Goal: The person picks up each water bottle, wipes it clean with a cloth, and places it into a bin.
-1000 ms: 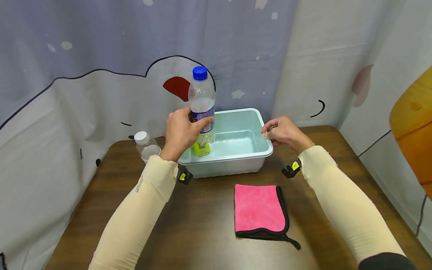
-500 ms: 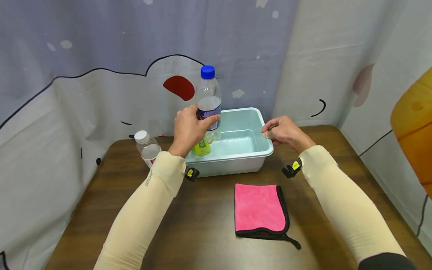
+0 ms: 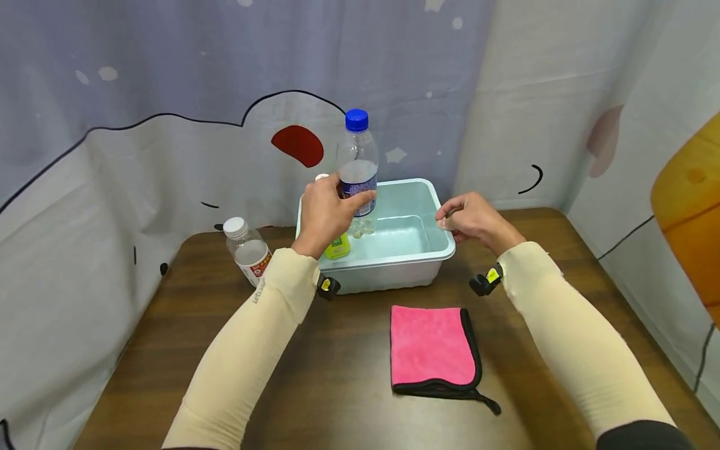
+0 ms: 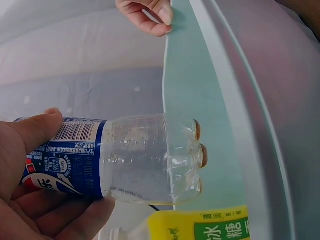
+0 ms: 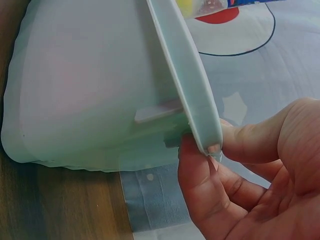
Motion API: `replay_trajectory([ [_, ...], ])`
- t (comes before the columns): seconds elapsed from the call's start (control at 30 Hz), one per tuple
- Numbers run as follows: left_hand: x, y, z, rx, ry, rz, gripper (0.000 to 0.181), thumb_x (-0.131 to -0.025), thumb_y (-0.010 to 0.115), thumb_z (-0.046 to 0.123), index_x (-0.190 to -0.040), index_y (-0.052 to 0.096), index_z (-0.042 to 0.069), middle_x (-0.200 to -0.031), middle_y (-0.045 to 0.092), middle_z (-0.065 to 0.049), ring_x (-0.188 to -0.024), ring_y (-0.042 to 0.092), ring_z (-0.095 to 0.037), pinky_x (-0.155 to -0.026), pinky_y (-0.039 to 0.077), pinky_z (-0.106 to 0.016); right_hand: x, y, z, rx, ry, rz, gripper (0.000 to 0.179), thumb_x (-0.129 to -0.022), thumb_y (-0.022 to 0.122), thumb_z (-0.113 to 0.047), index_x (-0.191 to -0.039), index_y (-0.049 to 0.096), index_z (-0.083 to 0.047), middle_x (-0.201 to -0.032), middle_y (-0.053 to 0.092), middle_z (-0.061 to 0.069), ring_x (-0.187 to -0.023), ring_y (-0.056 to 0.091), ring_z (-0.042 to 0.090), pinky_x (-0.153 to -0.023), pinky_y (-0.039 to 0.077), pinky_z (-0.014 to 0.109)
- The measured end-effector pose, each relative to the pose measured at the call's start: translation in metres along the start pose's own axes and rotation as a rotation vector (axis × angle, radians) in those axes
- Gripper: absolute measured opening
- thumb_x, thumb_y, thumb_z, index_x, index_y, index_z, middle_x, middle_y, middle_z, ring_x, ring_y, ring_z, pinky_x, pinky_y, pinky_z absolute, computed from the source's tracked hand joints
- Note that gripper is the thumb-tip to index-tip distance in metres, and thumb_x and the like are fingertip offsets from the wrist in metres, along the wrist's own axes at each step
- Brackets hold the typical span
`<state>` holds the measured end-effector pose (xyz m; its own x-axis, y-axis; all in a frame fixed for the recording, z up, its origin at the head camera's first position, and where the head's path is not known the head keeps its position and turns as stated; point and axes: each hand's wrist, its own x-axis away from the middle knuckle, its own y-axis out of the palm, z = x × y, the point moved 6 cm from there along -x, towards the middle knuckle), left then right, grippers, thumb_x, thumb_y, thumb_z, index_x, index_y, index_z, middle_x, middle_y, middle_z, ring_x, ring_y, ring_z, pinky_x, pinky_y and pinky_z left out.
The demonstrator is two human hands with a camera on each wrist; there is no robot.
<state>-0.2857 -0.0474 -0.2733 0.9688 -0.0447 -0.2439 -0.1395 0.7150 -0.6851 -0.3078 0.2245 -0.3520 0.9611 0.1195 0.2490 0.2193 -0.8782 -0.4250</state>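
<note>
Blue-capped bottle [image 3: 360, 167] in left fingers [image 4: 91, 219]

Left hand [image 3: 326, 215] held in a grip, left thumb [image 4: 37, 132] opposed to curled fingers [image 4: 85, 220], left forearm [image 3: 253, 350] sloping back and outward behind it, right hand [image 3: 475, 222] apart from the left hand, pinching between right thumb [image 5: 255, 142] and fingers, right forearm [image 3: 579, 337] angled back and outward.

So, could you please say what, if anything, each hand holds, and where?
Left hand: the blue-capped bottle, round its label. Right hand: the basin, by its rim.
</note>
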Motion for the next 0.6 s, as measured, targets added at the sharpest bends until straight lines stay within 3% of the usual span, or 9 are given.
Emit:
replay_trajectory([
  [0.6,-0.005,0.012,0.005,0.028,-0.025,-0.013,0.061,-0.091,0.08,0.045,-0.135,0.066,0.006,-0.129,0.075,-0.011,-0.117,0.072,-0.028,-0.098,0.061,-0.041,0.001,0.0,0.003,0.003,0.002,-0.002,0.029,-0.094,0.069,-0.001,-0.121,0.063,0.011,-0.08,0.066,0.0,-0.065,0.065,0.011,-0.06,0.061,0.027],
])
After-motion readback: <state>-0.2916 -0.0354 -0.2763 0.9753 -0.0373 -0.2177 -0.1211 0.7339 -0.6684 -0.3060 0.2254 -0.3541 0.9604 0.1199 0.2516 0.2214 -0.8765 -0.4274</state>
